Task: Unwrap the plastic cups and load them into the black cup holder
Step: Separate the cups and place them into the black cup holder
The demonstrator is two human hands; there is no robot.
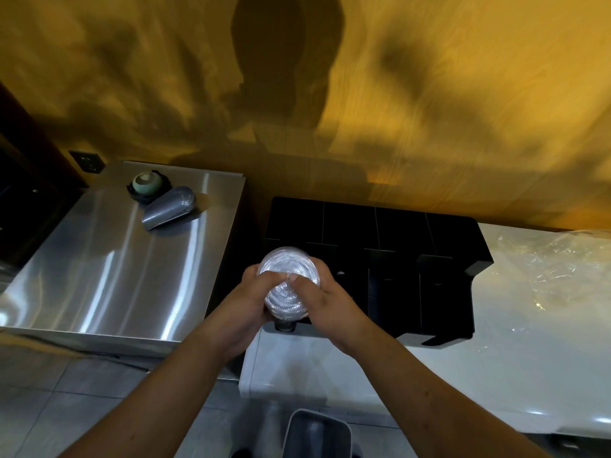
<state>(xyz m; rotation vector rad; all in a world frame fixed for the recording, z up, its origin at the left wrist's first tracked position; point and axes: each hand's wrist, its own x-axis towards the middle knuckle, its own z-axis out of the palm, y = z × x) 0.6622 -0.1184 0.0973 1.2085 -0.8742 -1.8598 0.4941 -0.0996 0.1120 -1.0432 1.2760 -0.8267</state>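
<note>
A stack of clear plastic cups (287,269) stands on end in the middle of the view, its round end facing up at me. My left hand (248,299) grips the stack from the left and my right hand (322,300) grips it from the right, both thumbs pressing on the top. The stack is over the front left corner of the black cup holder (396,233), a divided black box on the white counter (512,375). The stack's lower part is hidden behind my hands. Crumpled clear plastic wrap (558,262) lies on the counter to the right.
To the left stands a stainless steel unit (109,276) with a metal scoop (168,208) and a small round greenish object (147,183) on top. A yellow wood-grain wall (429,110) rises behind. A bin's rim (317,431) shows below on the tiled floor.
</note>
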